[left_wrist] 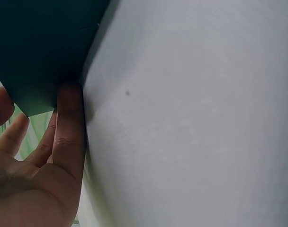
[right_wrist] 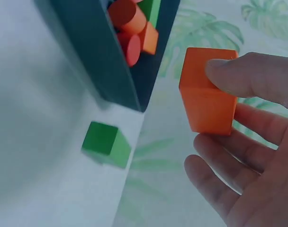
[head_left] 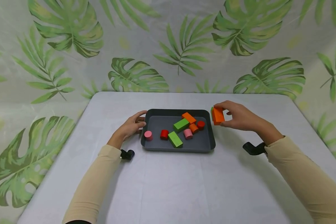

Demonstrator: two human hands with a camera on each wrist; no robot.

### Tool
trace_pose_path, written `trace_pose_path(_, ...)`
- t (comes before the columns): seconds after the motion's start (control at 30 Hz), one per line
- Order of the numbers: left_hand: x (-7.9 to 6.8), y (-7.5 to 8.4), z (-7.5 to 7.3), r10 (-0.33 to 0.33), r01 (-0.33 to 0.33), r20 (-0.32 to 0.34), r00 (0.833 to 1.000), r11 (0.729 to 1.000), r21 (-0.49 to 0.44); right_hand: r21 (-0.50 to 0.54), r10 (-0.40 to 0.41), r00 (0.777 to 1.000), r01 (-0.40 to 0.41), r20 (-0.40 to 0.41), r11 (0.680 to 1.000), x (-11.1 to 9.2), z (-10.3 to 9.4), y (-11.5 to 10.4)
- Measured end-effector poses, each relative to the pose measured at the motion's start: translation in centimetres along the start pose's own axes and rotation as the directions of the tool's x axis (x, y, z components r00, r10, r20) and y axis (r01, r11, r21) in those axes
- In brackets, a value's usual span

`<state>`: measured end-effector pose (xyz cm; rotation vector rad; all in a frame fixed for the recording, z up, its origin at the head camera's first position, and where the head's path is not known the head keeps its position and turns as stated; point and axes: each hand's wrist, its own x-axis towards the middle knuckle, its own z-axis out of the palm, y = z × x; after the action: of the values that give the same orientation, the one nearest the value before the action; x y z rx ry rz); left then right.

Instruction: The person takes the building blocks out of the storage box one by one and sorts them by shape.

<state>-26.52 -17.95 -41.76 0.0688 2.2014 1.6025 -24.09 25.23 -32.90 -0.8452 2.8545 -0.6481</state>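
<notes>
Smooth, matt faces and crisp edges on an oblong orange block (head_left: pixel 218 116). Dark grey and rectangular, with low raised walls and rounded corners: the tray (head_left: pixel 162 121). Under it, a white-covered tabletop (head_left: pixel 168 186) with faint creases; behind, a leaf-printed backdrop (head_left: pixel 145 40).

Toward the right inside the tray, a cluster of plain-coloured solids: a green oblong (head_left: pixel 181 125), an orange oblong (head_left: pixel 189 118), a smaller orange piece (head_left: pixel 193 128), a pink cylinder (head_left: pixel 188 133) and a red cylinder (head_left: pixel 200 125). Farther left, a second green oblong (head_left: pixel 175 139), a second red cylinder (head_left: pixel 164 134) and, near the left wall, a second pink cylinder (head_left: pixel 148 135). On the tabletop just beside the tray's right end, a lone green block (right_wrist: pixel 106 144), in the head view mostly hidden behind the orange block.

Between thumb and fingers of the right hand (head_left: pixel 239 115), pinched and raised off the tabletop, the orange block, just right of the tray; lower fingers loosely spread beneath it in the right wrist view. At the tray's left end, the left hand (head_left: pixel 131 127), fingers relaxed, slightly bent and touching the wall; cannot tell how firmly.
</notes>
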Motion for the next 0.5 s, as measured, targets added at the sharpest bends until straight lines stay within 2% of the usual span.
trace_pose_path(0.3,0.1,-0.1,0.1,0.007,-0.007,0.001,1.0,1.0,0.026,0.008,0.101,0.995,-0.101,-0.004,0.995,-1.8,-0.4,4.7)
trace_pose_path(0.5,0.0,-0.1,0.0,0.009,-0.009,0.006,1.0,1.0,0.027,0.016,0.159,0.987,-0.159,0.013,0.987,-2.1,-0.3,6.3)
